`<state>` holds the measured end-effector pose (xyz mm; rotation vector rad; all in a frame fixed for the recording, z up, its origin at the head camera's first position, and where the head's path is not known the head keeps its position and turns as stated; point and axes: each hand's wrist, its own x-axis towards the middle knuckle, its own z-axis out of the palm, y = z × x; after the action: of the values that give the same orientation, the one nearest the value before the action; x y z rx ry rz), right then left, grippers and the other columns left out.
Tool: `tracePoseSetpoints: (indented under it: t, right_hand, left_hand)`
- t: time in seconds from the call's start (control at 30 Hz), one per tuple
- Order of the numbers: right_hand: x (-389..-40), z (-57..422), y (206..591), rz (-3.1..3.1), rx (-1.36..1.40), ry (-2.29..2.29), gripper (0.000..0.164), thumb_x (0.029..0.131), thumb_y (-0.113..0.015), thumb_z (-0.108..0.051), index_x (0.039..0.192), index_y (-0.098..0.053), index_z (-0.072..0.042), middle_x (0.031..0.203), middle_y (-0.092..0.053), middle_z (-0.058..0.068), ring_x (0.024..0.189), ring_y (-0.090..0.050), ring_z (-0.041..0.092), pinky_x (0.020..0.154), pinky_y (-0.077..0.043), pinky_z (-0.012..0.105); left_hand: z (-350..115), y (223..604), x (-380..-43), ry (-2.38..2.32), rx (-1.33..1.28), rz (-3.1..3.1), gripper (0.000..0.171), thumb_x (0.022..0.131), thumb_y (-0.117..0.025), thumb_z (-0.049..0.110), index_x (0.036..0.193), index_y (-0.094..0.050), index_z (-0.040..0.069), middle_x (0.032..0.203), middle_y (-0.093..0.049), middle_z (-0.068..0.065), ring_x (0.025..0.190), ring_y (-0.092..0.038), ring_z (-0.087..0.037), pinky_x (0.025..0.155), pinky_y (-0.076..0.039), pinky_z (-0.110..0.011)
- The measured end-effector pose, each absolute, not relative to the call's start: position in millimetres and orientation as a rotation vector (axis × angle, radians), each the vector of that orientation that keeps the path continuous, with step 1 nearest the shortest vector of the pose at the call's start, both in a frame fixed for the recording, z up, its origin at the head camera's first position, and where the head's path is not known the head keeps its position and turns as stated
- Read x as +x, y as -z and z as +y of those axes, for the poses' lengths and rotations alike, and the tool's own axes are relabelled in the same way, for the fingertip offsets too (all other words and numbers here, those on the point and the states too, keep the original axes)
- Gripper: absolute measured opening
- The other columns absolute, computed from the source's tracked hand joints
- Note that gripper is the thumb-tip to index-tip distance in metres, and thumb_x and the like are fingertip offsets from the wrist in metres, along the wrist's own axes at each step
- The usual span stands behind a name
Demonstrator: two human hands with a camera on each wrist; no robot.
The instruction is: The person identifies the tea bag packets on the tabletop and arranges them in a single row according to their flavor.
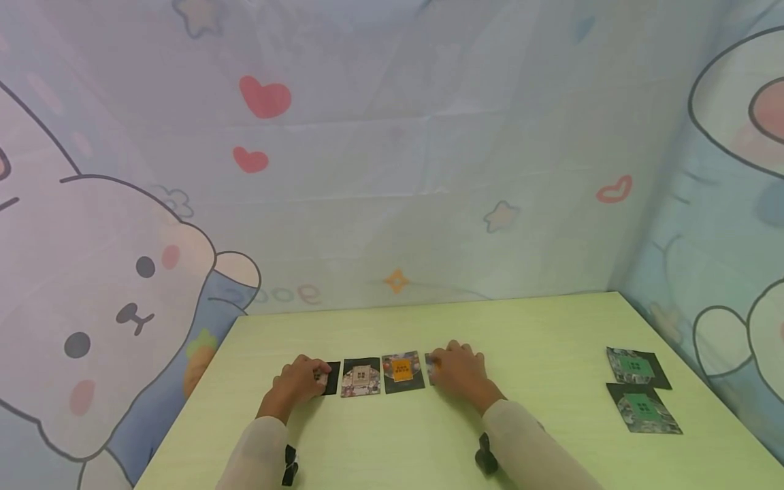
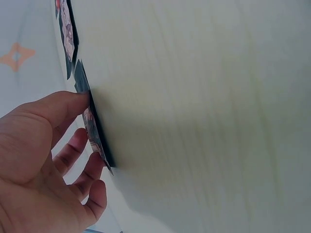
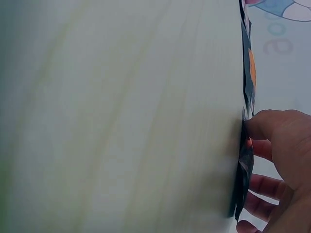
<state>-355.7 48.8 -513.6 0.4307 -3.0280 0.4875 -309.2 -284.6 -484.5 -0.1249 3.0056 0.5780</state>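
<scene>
A row of flat, dark-edged printed sachets lies across the table. At its left end my left hand (image 1: 301,378) holds a black sachet (image 1: 333,378), thumb on one edge and fingers along the other, as the left wrist view shows. Next to it lies a sachet with a beige label (image 1: 361,376), then one with an orange label (image 1: 402,371). My right hand (image 1: 462,369) grips the sachet at the right end (image 3: 245,165), its thumb and fingertips at the edges. That sachet bends slightly in the right wrist view and is mostly covered by the hand in the head view.
Two green-labelled sachets, a far one (image 1: 637,367) and a nearer one (image 1: 646,410), lie towards the table's right edge, close together. The pale yellow-green table (image 1: 392,442) meets a printed cloth backdrop (image 1: 392,204) behind and at both sides.
</scene>
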Motion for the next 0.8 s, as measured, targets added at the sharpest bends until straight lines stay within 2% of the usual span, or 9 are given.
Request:
tracePoseSetpoints:
  t: [0.5, 0.67, 0.8]
  right_hand:
    - [-357, 45, 511, -3.016, 0.445, -0.453, 0.040, 0.088, -0.074, -0.034, 0.126, -0.071, -0.022, 0.103, -0.058, 0.004, 0.093, -0.050, 0.025, 0.077, -0.038, 0.044]
    - [-355, 53, 508, -2.951, 0.487, -0.403, 0.033, 0.089, -0.072, -0.033, 0.121, -0.074, -0.025, 0.103, -0.060, 0.003, 0.091, -0.051, 0.023, 0.075, -0.039, 0.043]
    - [-354, 64, 499, -2.921, 0.482, -0.442, 0.035, 0.088, -0.073, -0.035, 0.122, -0.073, -0.025, 0.107, -0.062, 0.004, 0.093, -0.054, 0.023, 0.075, -0.040, 0.044]
  left_hand:
    - [-285, 484, -308, -0.594, -0.121, 2.999, 0.027, 0.090, -0.073, 0.015, 0.116, -0.072, 0.022, 0.130, -0.057, -0.010, 0.116, -0.053, -0.042, 0.096, -0.040, -0.066]
    - [-285, 486, -307, -0.602, -0.116, 2.994, 0.025, 0.092, -0.071, 0.016, 0.116, -0.072, 0.024, 0.128, -0.057, -0.008, 0.114, -0.053, -0.040, 0.096, -0.040, -0.065]
    - [-285, 483, -309, -0.587, -0.123, 2.995, 0.025, 0.092, -0.072, 0.017, 0.116, -0.072, 0.024, 0.130, -0.057, -0.008, 0.116, -0.053, -0.041, 0.096, -0.040, -0.065]
